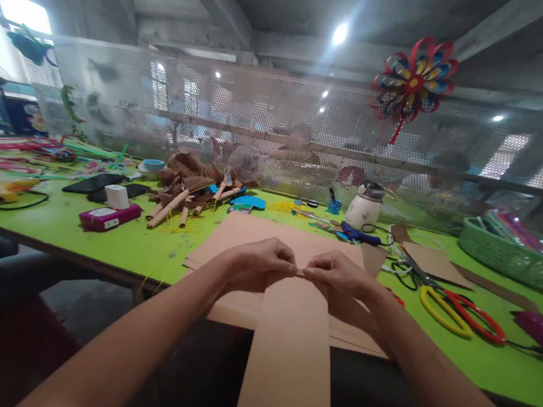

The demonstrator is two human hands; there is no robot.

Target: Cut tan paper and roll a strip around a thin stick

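A long strip of brown kraft paper (290, 361) hangs from the table edge toward me. Its far end is pinched between the fingers of my left hand (263, 261) and my right hand (340, 274), which sit close together. A narrow fold or roll shows along that end between my fingertips. Under my hands, larger sheets of brown paper (236, 236) lie on the green table (153, 254) and reach past its front edge. Both hands are closed, thumbs and fingers pressed on the paper.
Scissors (458, 314) with yellow and red handles lie right. A blue glue gun (361, 235) rests before a white jar (364, 206). Rolled brown paper pieces (184, 195) are heaped left, near a purple box (108, 216) and yellow glue gun (5, 188). A green basket (511, 254) stands far right.
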